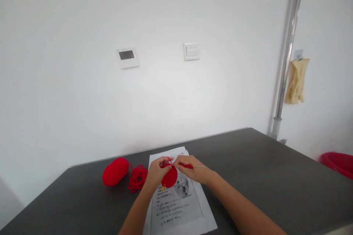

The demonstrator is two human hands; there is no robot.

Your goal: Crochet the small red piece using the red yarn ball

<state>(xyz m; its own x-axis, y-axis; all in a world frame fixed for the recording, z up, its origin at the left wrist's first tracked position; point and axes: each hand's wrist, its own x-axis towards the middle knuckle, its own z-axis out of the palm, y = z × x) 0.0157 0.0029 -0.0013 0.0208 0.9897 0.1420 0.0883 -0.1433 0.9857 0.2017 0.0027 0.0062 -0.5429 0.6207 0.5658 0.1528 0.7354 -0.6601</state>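
Observation:
My left hand pinches a round red crocheted piece over a printed sheet of paper. My right hand is closed on a crochet hook with a red handle, whose metal shaft points right. A thin strand of red yarn runs between my fingers at the top of the piece. To the left lie a red ball of yarn and a loose tangle of red yarn on the dark table.
A white wall stands behind the table with a small panel and a switch. A metal pole rises at the right, yellow gloves hang beside it, and a red basin sits low at the right edge.

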